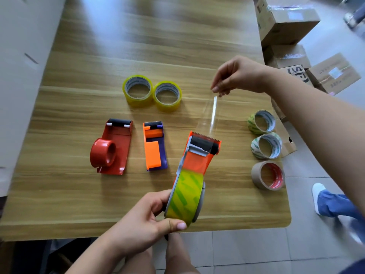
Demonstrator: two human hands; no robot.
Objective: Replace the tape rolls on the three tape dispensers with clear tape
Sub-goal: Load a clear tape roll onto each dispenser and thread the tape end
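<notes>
Left hand (142, 216) gripped orange-grey plastic tape dispenser (195, 163), right hand (237, 76) pinched its clear strip (209, 115), two more plastic dispensers (111, 149) (155, 147) left of it, five loose tape rolls (138, 89) (167, 95) (261, 122) (266, 146) (268, 175) nearby.

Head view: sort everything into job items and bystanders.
Job: left hand, held dispenser, its loaded roll, right hand pinching the tape end, red dispenser, purple dispenser, two clear rolls.
Lying about: two green-printed rolls, brown roll, cardboard boxes.
</notes>
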